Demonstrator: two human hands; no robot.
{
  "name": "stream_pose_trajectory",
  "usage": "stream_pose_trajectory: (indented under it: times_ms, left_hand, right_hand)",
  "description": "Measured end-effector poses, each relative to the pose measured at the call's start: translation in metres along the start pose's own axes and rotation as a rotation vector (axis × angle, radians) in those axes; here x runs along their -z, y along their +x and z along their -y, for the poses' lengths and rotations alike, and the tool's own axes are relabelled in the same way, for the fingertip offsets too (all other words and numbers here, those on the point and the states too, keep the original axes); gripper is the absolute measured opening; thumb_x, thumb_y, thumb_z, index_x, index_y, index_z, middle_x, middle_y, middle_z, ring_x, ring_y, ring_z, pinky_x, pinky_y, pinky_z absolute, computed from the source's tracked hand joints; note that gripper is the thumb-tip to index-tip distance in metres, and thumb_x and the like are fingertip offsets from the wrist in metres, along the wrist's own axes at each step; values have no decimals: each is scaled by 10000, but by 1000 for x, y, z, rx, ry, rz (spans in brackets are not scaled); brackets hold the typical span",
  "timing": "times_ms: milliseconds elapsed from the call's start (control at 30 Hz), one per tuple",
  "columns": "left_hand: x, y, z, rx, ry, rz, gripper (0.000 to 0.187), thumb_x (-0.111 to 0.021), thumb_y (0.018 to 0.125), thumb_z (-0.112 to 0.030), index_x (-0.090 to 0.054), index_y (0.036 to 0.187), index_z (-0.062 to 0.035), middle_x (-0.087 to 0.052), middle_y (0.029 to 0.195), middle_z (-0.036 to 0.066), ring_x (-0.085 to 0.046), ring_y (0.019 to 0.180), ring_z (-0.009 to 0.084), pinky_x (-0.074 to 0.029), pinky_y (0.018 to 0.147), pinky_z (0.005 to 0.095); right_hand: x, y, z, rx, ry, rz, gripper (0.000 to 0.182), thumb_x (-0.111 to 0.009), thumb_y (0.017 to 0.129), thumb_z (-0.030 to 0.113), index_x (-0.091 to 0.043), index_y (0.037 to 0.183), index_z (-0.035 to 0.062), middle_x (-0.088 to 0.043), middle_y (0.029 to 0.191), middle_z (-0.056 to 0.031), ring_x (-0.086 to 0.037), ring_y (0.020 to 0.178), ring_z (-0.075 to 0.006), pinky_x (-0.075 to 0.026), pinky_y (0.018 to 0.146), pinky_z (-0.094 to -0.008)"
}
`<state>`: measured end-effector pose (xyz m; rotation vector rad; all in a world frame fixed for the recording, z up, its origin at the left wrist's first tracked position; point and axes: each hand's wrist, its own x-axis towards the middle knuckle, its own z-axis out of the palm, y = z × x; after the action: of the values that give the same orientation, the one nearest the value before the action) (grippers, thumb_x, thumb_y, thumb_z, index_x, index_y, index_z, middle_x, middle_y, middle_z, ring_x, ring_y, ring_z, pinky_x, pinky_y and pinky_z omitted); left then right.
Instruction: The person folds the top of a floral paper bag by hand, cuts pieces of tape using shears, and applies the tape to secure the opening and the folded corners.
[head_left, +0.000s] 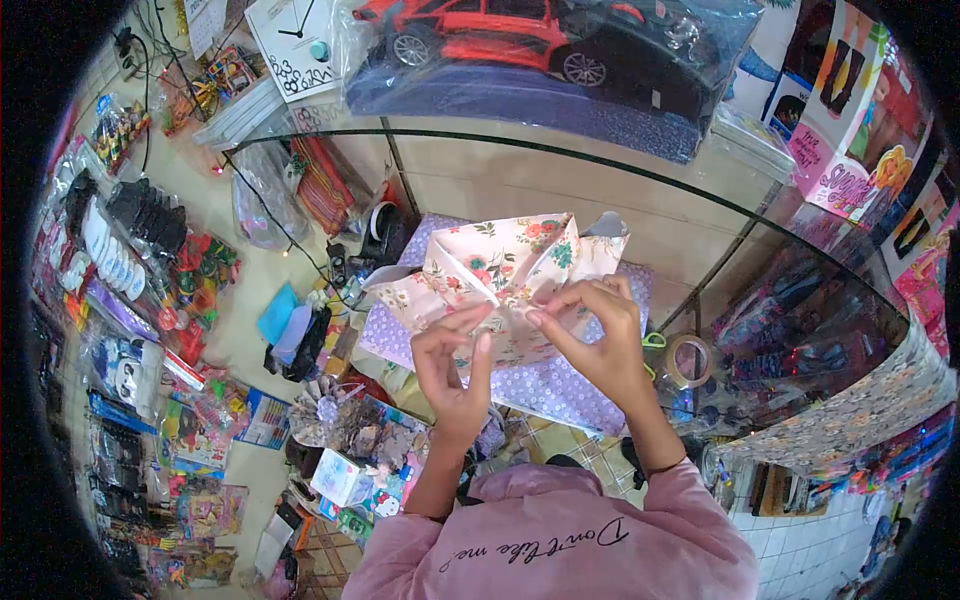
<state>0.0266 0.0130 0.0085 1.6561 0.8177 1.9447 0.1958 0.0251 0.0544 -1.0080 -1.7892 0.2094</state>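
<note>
A pale pink sheet of floral paper point(500, 250), folded into flaps with a raised collar-like back edge, is in front of me. It rests over a purple flowered sheet point(575, 398). My left hand point(452, 365) has its fingertips on the paper's near middle fold, with the thumb below them. From the other side my right hand point(605, 325) pinches the same fold, thumb and forefinger close together. The fingertips of both hands are a short way apart. The fingers cover part of the fold between them.
Right of the sheet are a tape roll point(689, 361) and green-handled scissors point(653, 343). A glass shelf edge point(600, 152) runs across behind, with a packaged red car picture point(490, 35) above. Packaged goods point(130, 375) hang at left; a doll box point(850, 130) stands at right.
</note>
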Motion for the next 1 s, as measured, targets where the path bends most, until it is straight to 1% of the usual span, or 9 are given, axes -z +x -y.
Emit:
stream_pose_trajectory:
  times_ms: [67,167,267,367,567,667,800,900,1000]
  left_hand:
    - [0,-6,-2,-58,-33,1,299,-575,853,96,-365,1013,-44,-568,1118,244,-601,1090,304,-471,951,403]
    - [-3,-16,-10,-32,-87,-12,324,-581,838,106,-359,1014,-51,-570,1082,225,-605,1030,286,-463,938,403]
    - [-6,-32,-14,-14,-101,15,340,-587,829,111,-359,1020,-55,-569,1036,195,-599,982,266,-459,915,397]
    - [-15,-44,-19,25,-188,8,352,-589,816,133,-374,1027,-50,-558,998,167,-590,944,244,-467,893,379]
    - [-27,-56,-24,145,-180,22,311,-601,802,165,-460,1006,-22,-540,989,132,-578,916,201,-467,858,328]
    - [-29,-56,-26,205,-136,-14,285,-616,798,163,-490,983,-14,-534,972,114,-567,903,183,-465,837,309]
    - [-38,-54,-25,157,-115,-7,282,-628,792,164,-501,976,-8,-532,972,108,-557,895,168,-462,824,291]
    - [-42,-54,-34,139,-103,4,289,-636,789,162,-502,982,-7,-535,982,112,-559,902,163,-460,823,280]
    - [-41,-62,-36,164,-50,-7,292,-645,787,156,-511,986,-9,-550,983,112,-567,896,156,-463,809,269]
  right_hand:
    - [8,-6,6,-9,17,32,146,-782,725,121,-660,792,80,-715,841,-34,-646,790,-185,-375,835,-324]
    - [19,-17,12,-46,80,80,151,-781,727,112,-664,815,74,-717,864,-43,-647,821,-186,-387,833,-324]
    - [27,-33,9,-87,184,151,178,-777,764,178,-657,859,86,-697,864,-55,-645,838,-223,-396,833,-347]
    - [35,-47,3,-177,223,222,160,-767,775,150,-661,863,70,-701,872,-63,-652,861,-227,-411,828,-335]
    - [41,-68,-15,-316,388,225,112,-724,814,100,-670,863,15,-705,866,-91,-664,810,-188,-474,754,-309]
    - [44,-73,-14,-357,362,231,83,-683,846,59,-675,881,-15,-701,850,-95,-650,835,-151,-481,794,-289]
    - [44,-80,-19,-333,290,245,116,-657,873,79,-669,910,-31,-703,847,-97,-653,806,-153,-488,774,-284]
    - [52,-85,-24,-406,327,351,126,-622,900,96,-673,913,-19,-705,889,-104,-651,851,-162,-474,812,-294]
    - [63,-87,-26,-343,162,289,145,-592,921,112,-670,957,-5,-702,945,-108,-641,922,-173,-447,866,-306]
